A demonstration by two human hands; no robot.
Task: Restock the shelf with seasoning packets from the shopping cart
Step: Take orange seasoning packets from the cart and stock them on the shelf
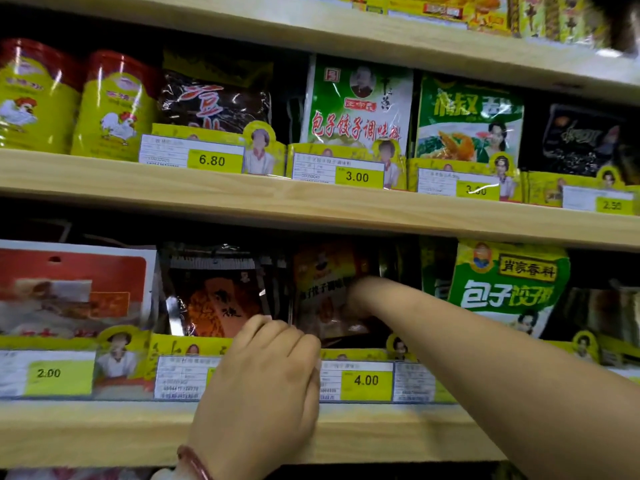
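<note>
On the lower shelf (242, 431), an orange-brown seasoning packet (325, 271) stands tilted and blurred in the row above the 4.00 price tag (366, 380). My right hand (360, 296) reaches deep into the shelf and grips the packet's right edge, with the fingers mostly hidden behind it. My left hand (266, 372) is in front of the yellow price rail. Its fingers curl in at the packet's lower left corner, beside a dark packet (221, 299). The fingertips are hidden, so what they hold is unclear. The shopping cart is out of view.
A red and white packet (69, 289) stands at the left and a green packet (509, 285) at the right of the lower shelf. The upper shelf (311, 202) holds yellow tins (114, 109) and green packets (356, 105). Price tags line both shelf fronts.
</note>
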